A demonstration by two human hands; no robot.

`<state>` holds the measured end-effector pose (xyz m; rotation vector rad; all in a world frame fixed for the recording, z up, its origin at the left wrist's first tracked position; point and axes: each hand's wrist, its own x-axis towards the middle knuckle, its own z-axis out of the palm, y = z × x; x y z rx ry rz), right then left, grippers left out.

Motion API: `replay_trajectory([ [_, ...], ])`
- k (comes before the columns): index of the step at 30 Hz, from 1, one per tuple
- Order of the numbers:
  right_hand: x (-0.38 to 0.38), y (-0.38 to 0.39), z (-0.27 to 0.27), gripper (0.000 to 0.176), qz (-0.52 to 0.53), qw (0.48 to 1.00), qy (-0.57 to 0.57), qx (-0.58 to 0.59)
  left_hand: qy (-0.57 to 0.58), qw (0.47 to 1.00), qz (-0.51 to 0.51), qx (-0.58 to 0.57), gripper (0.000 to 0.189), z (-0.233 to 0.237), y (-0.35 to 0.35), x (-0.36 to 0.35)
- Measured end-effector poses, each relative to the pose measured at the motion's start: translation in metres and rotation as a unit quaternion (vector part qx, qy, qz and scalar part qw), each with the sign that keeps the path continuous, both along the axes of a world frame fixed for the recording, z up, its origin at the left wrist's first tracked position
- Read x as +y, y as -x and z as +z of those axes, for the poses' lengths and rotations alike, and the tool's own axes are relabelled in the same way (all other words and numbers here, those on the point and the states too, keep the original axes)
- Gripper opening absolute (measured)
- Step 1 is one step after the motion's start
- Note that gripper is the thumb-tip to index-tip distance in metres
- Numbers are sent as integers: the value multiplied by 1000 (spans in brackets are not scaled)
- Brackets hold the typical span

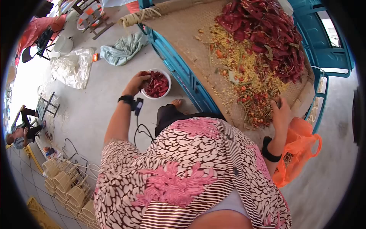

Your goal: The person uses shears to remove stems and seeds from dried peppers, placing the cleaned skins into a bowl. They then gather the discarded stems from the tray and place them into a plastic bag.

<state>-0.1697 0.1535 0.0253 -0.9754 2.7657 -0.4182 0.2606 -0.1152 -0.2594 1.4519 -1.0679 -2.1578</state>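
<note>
My left hand (137, 82) is at the left rim of a white bowl (169, 90), its fingers bent together over the edge. Torn dried red chilies (156, 84) fill the bowl. What those fingers hold, if anything, is hidden. On the woven mat (183, 28), my right hand (281, 113) is curled closed at the near edge of a heap of chili stems and scraps (256, 110). I cannot make out anything between its fingers. Yellow chili seeds (232, 49) lie spread beyond, and a large pile of whole dried red chilies (267, 34) covers the far right.
The mat rests on a blue metal frame (179, 66). An orange plastic bag (297, 152) hangs beside my right forearm. On the floor are clear plastic sheeting (74, 66), a grey-green cloth (125, 49) and stacked pale baskets (66, 181). Another person (24, 131) sits far left.
</note>
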Motion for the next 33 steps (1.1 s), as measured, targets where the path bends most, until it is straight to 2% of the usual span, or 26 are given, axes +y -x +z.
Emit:
replay_trajectory([
  [1,2,0,3,22,-16,1000,-2,-13,3,1000,-21,-10,24,-23,1,-3],
  [2,14,16,-12,25,21,999,20,16,-10,1000,0,-22,18,-35,7,-4],
  [5,24,26,-14,22,27,993,-53,103,-36,998,-21,36,43,-96,12,-15],
  [7,26,27,-16,22,8,993,-19,113,-46,996,75,-23,79,-17,39,7],
  [9,23,24,-9,27,-11,992,-44,116,-68,992,-18,-107,103,-36,33,-2],
  [11,19,27,-8,29,-29,989,-59,132,-65,995,8,-76,101,-61,29,0],
  [12,19,30,-12,29,-41,986,-65,147,-79,995,13,-61,91,-61,29,3],
  [15,29,58,-35,38,-48,988,-83,124,-80,994,-37,-71,75,-80,22,5],
  [16,29,66,-47,41,-57,991,-67,105,-68,993,-73,-57,61,-69,20,9],
  [17,33,75,-55,44,-63,993,-51,87,-50,993,-91,-63,55,-59,21,12],
  [20,20,53,-42,51,-90,990,-94,46,-47,989,-130,-51,56,-38,18,20],
  [22,20,34,-31,52,-76,990,-110,42,-31,988,-146,-44,53,-7,20,30],
  [25,16,3,-14,55,-87,987,-129,43,0,981,-171,-93,48,20,18,36],
  [29,28,6,-21,60,-92,987,-123,38,61,964,-221,-131,43,23,11,35],
  [33,40,-2,-20,62,-84,992,-96,-2,166,925,-299,-162,36,48,19,32],
])
